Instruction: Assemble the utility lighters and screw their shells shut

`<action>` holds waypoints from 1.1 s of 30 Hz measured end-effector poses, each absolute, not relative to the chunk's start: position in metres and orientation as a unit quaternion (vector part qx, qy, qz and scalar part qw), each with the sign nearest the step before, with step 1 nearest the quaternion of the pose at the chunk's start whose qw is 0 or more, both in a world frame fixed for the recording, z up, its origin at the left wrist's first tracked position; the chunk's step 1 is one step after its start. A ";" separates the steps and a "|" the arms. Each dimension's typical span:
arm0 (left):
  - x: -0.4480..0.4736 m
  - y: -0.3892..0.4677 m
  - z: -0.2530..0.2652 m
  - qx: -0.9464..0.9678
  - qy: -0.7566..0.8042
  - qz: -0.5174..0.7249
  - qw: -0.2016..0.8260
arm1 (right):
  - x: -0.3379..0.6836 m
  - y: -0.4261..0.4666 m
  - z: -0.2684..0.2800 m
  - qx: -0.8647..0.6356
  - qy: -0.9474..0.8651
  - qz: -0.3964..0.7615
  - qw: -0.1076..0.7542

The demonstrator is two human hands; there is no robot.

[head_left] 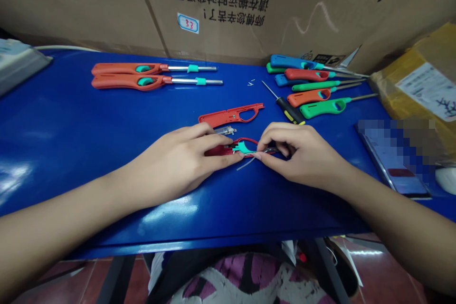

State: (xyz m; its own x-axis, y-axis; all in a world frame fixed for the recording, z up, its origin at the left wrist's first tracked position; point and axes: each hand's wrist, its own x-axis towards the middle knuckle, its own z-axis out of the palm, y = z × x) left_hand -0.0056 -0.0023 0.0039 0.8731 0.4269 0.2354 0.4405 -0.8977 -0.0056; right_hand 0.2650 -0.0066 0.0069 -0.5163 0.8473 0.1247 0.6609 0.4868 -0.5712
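Observation:
My left hand (188,154) grips an opened red lighter half (217,150) that lies on the blue table, with a teal trigger (242,147) inside it. On the right side of the same half, my right hand (295,152) pinches near the trigger and the start of the metal tube (271,150). A thin clear hose (245,164) sticks out below the fingertips. Just beyond my left fingers lies a clear fuel tank with a metal valve (226,130), partly covered. The other red casing half (231,115) rests behind it, inner side up.
Two assembled orange-red lighters (128,81) lie at the back left. A screwdriver (285,107), tiny screws (251,83) and a pile of coloured lighters (322,108) are at the back right. A phone (395,166) lies right; a cardboard box (228,14) stands behind.

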 end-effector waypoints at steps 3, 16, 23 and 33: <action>-0.005 -0.002 0.003 -0.968 -0.223 -0.115 0.024 | 0.265 -0.006 0.007 -0.450 -0.837 0.238 0.199; -0.004 -0.002 0.000 -0.966 -0.231 -0.114 0.013 | 0.271 -0.011 0.011 -0.350 -0.893 0.193 0.206; -0.005 -0.001 0.001 -0.966 -0.222 -0.130 0.003 | 0.273 -0.012 0.014 -0.345 -0.900 0.196 0.181; -0.004 0.001 0.001 -0.956 -0.228 -0.177 -0.054 | 0.275 -0.011 0.017 -0.339 -0.908 0.183 0.163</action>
State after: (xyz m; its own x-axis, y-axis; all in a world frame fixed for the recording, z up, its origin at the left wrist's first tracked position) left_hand -0.0040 0.0008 0.0013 0.8332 0.4548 0.3146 0.4164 -0.8903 0.1844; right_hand 0.2746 -0.0111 0.0170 -0.7166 0.6760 0.1719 0.5564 0.7025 -0.4437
